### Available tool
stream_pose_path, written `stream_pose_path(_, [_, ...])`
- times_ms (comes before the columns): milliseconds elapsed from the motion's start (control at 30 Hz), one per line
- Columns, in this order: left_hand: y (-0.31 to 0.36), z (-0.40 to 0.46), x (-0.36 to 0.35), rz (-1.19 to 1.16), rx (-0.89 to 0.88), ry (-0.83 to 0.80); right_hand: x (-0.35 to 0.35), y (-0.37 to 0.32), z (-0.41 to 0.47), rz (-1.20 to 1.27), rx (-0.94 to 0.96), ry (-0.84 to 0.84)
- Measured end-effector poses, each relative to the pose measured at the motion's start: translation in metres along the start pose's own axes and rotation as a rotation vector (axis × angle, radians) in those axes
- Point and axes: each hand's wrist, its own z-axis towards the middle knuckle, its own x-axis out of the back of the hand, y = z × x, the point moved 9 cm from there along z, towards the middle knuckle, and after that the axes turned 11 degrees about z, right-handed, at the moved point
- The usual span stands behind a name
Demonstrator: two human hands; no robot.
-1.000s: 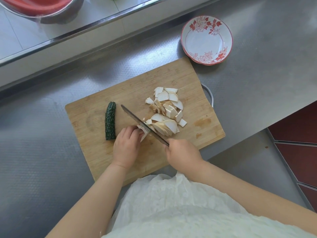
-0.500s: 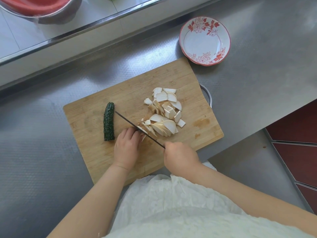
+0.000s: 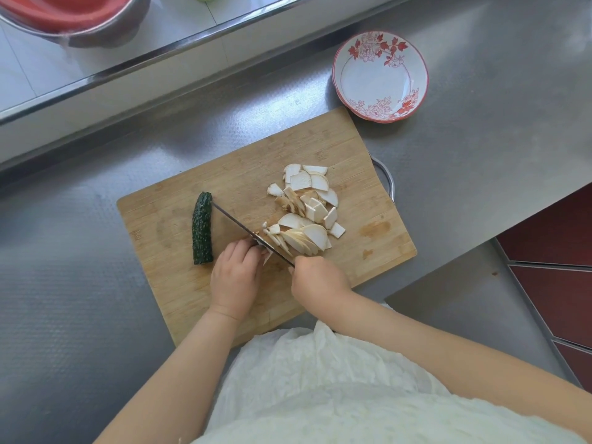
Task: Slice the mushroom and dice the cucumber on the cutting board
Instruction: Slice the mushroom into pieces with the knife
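A wooden cutting board lies on the steel counter. On its left part sits a dark green cucumber piece, whole. White mushroom slices are piled on the right part of the board. My right hand grips the handle of a knife, whose blade runs up-left with its tip close to the cucumber. My left hand has curled fingers pressed on a small remaining mushroom piece right beside the blade; most of that piece is hidden.
A white bowl with red flowers stands on the counter beyond the board's far right corner. A metal bowl with a red insert sits on the raised ledge at top left. The counter edge drops off at the right.
The knife blade has slid left and down through the mushroom, its tip now near the cucumber. My left hand stayed on the mushroom piece.
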Motion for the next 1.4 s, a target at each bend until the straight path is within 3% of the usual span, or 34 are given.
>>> stream_pose_path(200, [-0.004,-0.003,0.006,-0.042,-0.008,0.008,0.009,0.014,-0.001,0.208,-0.043,-0.003])
stream_pose_path(467, [-0.003,-0.002,0.004,-0.036,-0.01,0.009,0.012,0.003,-0.035,-0.023,0.13,0.041])
stream_pose_path(1400, [-0.002,-0.003,0.001,-0.029,-0.037,-0.015,0.001,-0.006,-0.003,-0.003,0.023,-0.011])
